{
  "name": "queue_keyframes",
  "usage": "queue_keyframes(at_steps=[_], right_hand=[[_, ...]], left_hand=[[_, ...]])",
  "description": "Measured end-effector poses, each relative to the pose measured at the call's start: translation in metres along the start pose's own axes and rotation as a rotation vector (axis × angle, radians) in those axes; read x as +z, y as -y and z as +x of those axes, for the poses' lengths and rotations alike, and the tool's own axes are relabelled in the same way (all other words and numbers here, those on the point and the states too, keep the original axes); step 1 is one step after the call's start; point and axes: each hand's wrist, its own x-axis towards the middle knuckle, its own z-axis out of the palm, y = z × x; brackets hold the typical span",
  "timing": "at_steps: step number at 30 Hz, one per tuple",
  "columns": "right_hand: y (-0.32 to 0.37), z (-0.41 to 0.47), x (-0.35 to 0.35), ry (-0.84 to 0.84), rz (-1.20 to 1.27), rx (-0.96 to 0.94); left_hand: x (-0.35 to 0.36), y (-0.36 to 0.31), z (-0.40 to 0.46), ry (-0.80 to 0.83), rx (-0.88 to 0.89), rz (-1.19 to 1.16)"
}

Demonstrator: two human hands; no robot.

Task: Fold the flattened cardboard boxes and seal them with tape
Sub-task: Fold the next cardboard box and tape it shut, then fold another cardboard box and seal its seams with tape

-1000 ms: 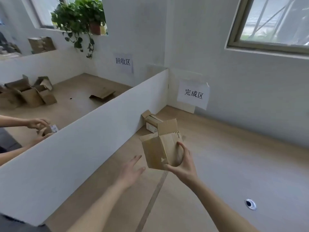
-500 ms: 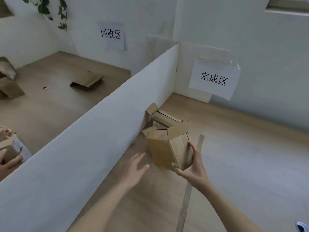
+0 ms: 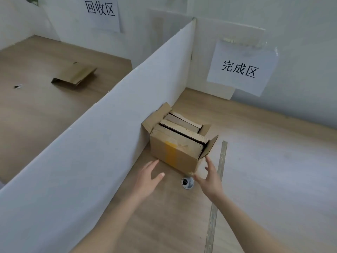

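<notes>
Both hands reach toward a box (image 3: 176,153) standing on the desk (image 3: 164,216) against a white divider (image 3: 94,143). Left hand (image 3: 148,178): fingers spread, palm down, empty, just short of the box's near lower edge. Right hand (image 3: 209,177): fingers apart and curved, empty, just beside the box's near right corner; whether a fingertip touches the cardboard cannot be told. Box: near face crossed by a strip of yellow tape (image 3: 171,152); top flaps folded in but unsealed, one end flap (image 3: 209,147) standing out on the right. A second box (image 3: 180,119) sits directly behind it, touching it, with one flap leaning on the divider. Cable hole (image 3: 187,182) lies in the desk between the hands, near the box. Metal strip (image 3: 217,189) runs along the desk right of the right hand. Sign (image 3: 240,68) reading 完成区 hangs on the wall beyond. Across the divider: flat cardboard (image 3: 74,75) on the other desk and a sign reading 回收区 (image 3: 100,10).
</notes>
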Motion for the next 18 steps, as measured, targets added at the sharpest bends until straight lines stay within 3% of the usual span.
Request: queue_keyframes(at_steps=[9,18], right_hand=[[-0.005,0.015,0.002,0.104,-0.158,0.150],[-0.006,-0.038,-0.064,0.100,-0.230,0.057]], left_hand=[[0.008,0.005,0.008,0.026,0.020,0.051],[0.017,-0.040,-0.035,0.028,0.101,0.157]])
